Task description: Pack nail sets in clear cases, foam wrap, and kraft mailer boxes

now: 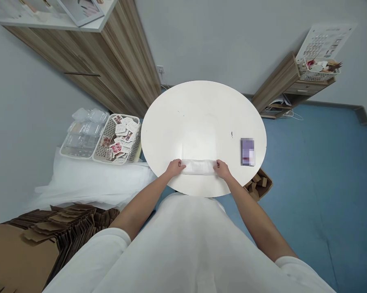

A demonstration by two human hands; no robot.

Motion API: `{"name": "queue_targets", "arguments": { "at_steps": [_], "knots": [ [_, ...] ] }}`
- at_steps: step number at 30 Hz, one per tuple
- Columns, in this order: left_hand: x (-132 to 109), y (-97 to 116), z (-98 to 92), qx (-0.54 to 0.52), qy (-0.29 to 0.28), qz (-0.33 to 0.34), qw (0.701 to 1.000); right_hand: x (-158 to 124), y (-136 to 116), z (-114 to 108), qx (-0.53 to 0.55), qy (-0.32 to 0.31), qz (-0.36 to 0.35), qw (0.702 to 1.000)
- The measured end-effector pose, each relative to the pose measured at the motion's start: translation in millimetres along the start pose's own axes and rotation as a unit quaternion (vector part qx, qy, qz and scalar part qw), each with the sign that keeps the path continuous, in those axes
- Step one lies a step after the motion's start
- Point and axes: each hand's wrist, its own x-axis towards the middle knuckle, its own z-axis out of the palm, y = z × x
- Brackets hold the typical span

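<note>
White translucent strip (199,167) lies flat on the round counter (201,110), near its front edge. Left grip (174,167) pinches the strip's left end and right grip (223,169) pinches its right end, fingers closed on it. Purple card (247,151), blurred, lies well apart to the right. Basket (133,143) of small cards stands left of the counter.

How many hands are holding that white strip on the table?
2. The left hand grips the white strip at its left end, the right hand at its right end.
</note>
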Motion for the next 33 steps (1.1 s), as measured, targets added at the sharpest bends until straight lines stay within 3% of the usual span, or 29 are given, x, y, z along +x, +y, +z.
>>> {"name": "queue_targets", "arguments": {
  "at_steps": [4,6,8,10,13,15,23,33],
  "knots": [
    [-2,-2,2.4,0.006,0.016,-0.018,1.0,-8,2,3,-0.029,0.042,-0.008,0.999],
    [-5,0,3.5,0.021,0.065,-0.006,0.998,-13,-3,5,-0.076,0.116,-0.05,0.989],
    [-8,5,4.5,0.055,0.121,0.048,0.99,-19,-12,7,-0.137,0.162,-0.125,0.969],
    [-10,13,5.7,0.103,0.125,0.139,0.977,-22,-22,10,-0.192,0.125,-0.212,0.95],
    [-12,24,9.6,0.174,0.041,0.263,0.948,-22,-34,16,-0.248,0.007,-0.298,0.922],
    [-11,29,13.4,0.205,-0.003,0.299,0.932,-20,-36,22,-0.272,-0.037,-0.308,0.911],
    [-8,33,16.2,0.215,-0.026,0.28,0.935,-15,-34,30,-0.257,-0.059,-0.277,0.924],
    [-20,35,8.8,0.176,-0.129,0.225,0.95,-34,-36,11,-0.136,-0.192,-0.178,0.955]
  ]
}}
